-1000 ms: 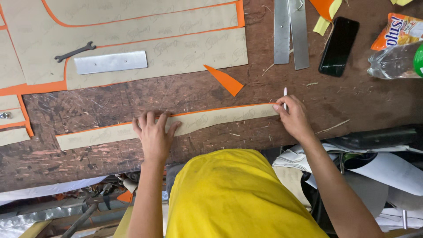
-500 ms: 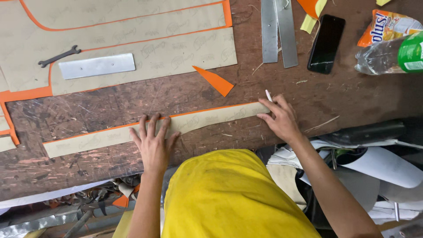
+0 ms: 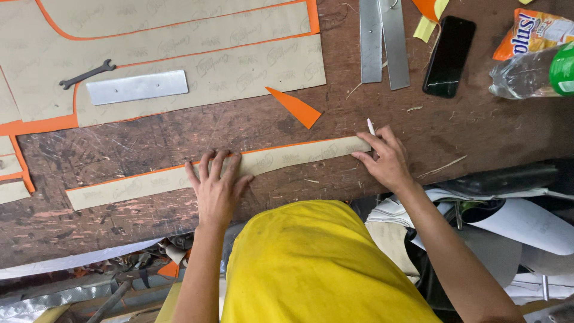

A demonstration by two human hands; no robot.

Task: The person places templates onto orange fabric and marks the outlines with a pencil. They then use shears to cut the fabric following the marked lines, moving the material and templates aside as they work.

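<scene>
A long beige strip (image 3: pixel 287 157) with an orange upper edge lies slanted across the scratched brown worktable (image 3: pixel 179 134). My left hand (image 3: pixel 215 186) is pressed flat on the strip's middle, fingers spread. My right hand (image 3: pixel 385 158) rests at the strip's right end and pinches a thin white pen-like tool (image 3: pixel 371 127), tip pointing up by the strip's corner. My yellow shirt (image 3: pixel 317 263) fills the lower middle of the view.
Large beige sheets with orange borders (image 3: pixel 179 36) lie at the upper left, with a metal plate (image 3: pixel 137 87) and a wrench (image 3: pixel 86 74) on them. An orange triangle (image 3: pixel 294 106), two metal rulers (image 3: pixel 382 42), a black phone (image 3: pixel 449 56), a snack bag (image 3: pixel 532 30) and a bottle (image 3: pixel 526 73) lie beyond.
The view swayed left and back a little. Both hands stay on the strip, the right one still at its right end with the white tool.
</scene>
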